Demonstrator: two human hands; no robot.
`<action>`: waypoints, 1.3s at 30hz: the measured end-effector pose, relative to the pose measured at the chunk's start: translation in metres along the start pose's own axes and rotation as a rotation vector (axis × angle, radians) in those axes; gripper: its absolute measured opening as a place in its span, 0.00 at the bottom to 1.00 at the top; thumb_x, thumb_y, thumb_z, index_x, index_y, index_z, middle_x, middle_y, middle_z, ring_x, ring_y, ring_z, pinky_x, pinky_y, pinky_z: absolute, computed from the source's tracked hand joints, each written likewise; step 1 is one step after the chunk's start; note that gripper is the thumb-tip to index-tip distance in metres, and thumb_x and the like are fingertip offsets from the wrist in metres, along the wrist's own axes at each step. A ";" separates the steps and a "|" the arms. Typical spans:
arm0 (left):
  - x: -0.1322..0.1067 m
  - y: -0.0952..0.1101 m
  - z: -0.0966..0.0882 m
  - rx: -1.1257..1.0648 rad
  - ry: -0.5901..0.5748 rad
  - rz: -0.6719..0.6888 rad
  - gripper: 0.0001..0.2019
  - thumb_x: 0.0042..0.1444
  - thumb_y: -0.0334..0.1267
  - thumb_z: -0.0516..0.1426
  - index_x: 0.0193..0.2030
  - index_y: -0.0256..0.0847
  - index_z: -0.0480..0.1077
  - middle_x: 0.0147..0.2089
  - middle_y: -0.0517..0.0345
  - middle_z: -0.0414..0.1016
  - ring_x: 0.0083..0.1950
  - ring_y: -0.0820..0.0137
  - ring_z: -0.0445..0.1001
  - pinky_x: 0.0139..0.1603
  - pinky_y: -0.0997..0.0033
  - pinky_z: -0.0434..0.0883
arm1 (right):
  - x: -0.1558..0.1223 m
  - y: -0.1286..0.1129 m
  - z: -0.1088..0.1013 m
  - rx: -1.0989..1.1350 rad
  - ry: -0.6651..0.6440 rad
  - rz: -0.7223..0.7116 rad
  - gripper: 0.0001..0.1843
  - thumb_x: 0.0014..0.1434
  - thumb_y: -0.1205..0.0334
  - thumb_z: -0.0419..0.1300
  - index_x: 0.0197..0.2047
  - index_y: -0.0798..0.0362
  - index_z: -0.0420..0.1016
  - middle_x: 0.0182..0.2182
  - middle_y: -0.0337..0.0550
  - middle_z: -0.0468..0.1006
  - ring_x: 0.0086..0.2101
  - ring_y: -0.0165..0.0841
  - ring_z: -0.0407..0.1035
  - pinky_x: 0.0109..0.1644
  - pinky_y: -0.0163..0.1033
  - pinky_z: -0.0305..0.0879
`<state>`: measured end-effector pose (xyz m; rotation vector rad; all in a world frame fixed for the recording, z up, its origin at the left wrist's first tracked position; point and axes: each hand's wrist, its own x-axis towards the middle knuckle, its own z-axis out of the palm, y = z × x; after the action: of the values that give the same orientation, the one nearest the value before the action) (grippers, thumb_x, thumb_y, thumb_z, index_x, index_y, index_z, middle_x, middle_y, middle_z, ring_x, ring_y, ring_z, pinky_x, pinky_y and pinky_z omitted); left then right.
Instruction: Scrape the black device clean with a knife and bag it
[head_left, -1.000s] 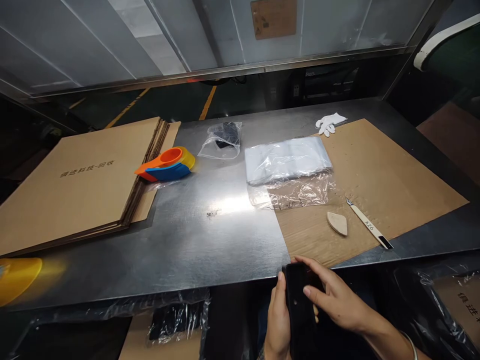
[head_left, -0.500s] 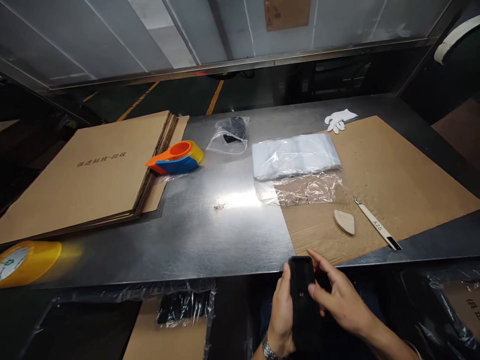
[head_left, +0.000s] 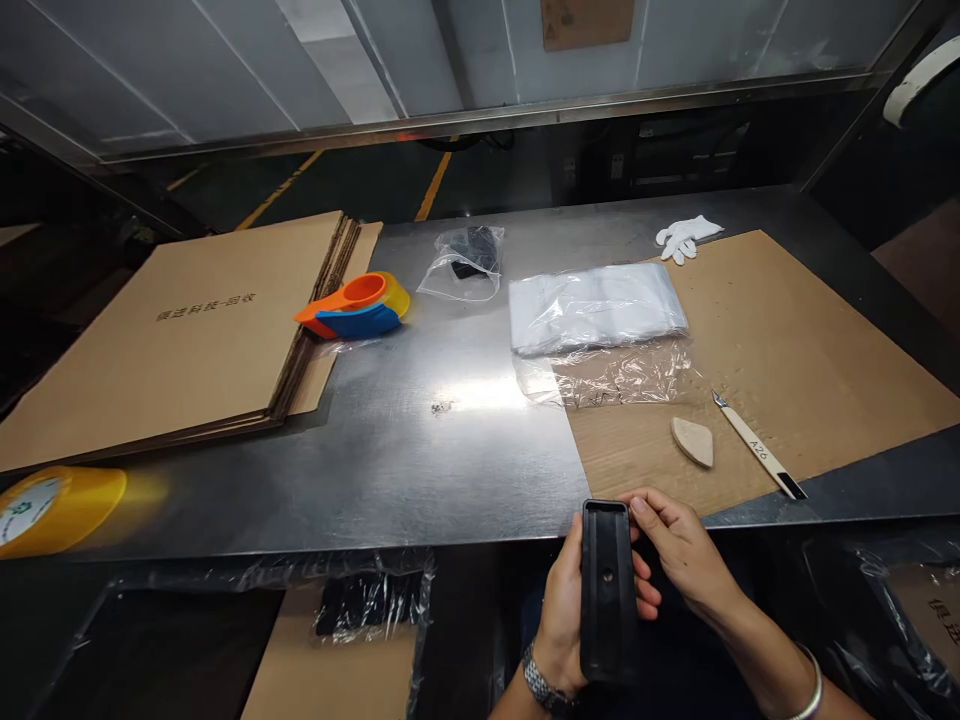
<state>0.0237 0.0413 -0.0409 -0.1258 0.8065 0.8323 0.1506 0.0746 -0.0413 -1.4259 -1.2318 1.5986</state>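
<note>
Both hands low at the table's near edge. Left hand [head_left: 559,620] wraps around a black oblong plastic case [head_left: 607,590], thumb on its left side, fingers curled behind and showing on the right edge; watch on that wrist. Case is upright, hollow side facing the camera, small hole in the middle, held just below the table rim. Right hand [head_left: 679,550] grips the case's top right corner with fingertips; bracelet on that wrist. So both hands are closed on the same case, touching each other.

Under the table: plastic-wrapped cartons [head_left: 352,640].

On the steel table [head_left: 412,470]: a brown cardboard sheet [head_left: 787,360] on the right, with a small tan wedge-shaped piece [head_left: 692,441] and just beside it a craft knife [head_left: 757,445] marked A26. Yellow tape roll [head_left: 52,505] at the left near edge, blurred.

Further back: crumpled clear film [head_left: 607,372], touching a stack of white plastic bags [head_left: 596,308]. Left, a stack of flat cardboard boxes [head_left: 180,335] with an orange-blue tape dispenser [head_left: 356,305] against its edge. Farther still, a clear bag with something dark inside [head_left: 466,260] and a white glove [head_left: 686,236].
</note>
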 end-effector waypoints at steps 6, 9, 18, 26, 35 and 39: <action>0.001 0.003 0.002 0.007 0.008 -0.005 0.34 0.61 0.56 0.39 0.39 0.24 0.73 0.27 0.47 0.74 0.22 0.68 0.74 0.21 0.75 0.71 | -0.002 0.002 -0.003 -0.071 0.022 -0.024 0.21 0.61 0.43 0.53 0.43 0.54 0.71 0.28 0.42 0.73 0.31 0.34 0.70 0.35 0.40 0.67; 0.000 0.004 0.004 0.008 0.030 0.034 0.32 0.60 0.57 0.42 0.35 0.26 0.73 0.28 0.49 0.74 0.23 0.70 0.73 0.22 0.75 0.72 | -0.005 0.003 -0.005 -0.132 0.102 -0.067 0.21 0.61 0.45 0.52 0.48 0.52 0.69 0.41 0.48 0.74 0.42 0.38 0.70 0.48 0.45 0.66; -0.002 0.021 -0.002 0.294 -0.122 0.103 0.22 0.57 0.50 0.53 0.41 0.27 0.71 0.30 0.42 0.77 0.25 0.66 0.75 0.23 0.74 0.71 | -0.004 -0.017 -0.022 -0.191 -0.165 -0.179 0.19 0.62 0.53 0.55 0.54 0.51 0.67 0.46 0.48 0.72 0.39 0.36 0.70 0.37 0.37 0.72; -0.001 0.039 -0.008 -0.162 -0.151 0.320 0.26 0.46 0.49 0.64 0.49 0.33 0.72 0.45 0.42 0.77 0.49 0.61 0.74 0.50 0.68 0.71 | -0.021 -0.010 -0.014 -0.411 0.192 -0.741 0.17 0.61 0.68 0.55 0.52 0.45 0.62 0.42 0.46 0.71 0.41 0.37 0.70 0.41 0.38 0.72; -0.007 0.025 -0.001 0.176 0.133 0.497 0.31 0.48 0.48 0.63 0.55 0.34 0.59 0.37 0.46 0.77 0.34 0.65 0.74 0.35 0.66 0.72 | 0.020 0.000 -0.099 -1.013 0.682 -0.496 0.21 0.66 0.51 0.43 0.52 0.56 0.63 0.43 0.54 0.71 0.41 0.42 0.68 0.45 0.47 0.67; -0.005 0.021 -0.004 0.215 0.139 0.546 0.30 0.45 0.49 0.65 0.51 0.34 0.62 0.35 0.49 0.77 0.35 0.65 0.75 0.37 0.69 0.70 | 0.047 0.021 -0.140 -1.189 0.710 -0.361 0.26 0.60 0.48 0.47 0.46 0.63 0.70 0.36 0.61 0.70 0.39 0.53 0.64 0.42 0.59 0.63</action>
<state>0.0048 0.0505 -0.0362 0.2418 1.0773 1.2508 0.2811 0.1408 -0.0723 -1.9832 -1.8708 -0.0753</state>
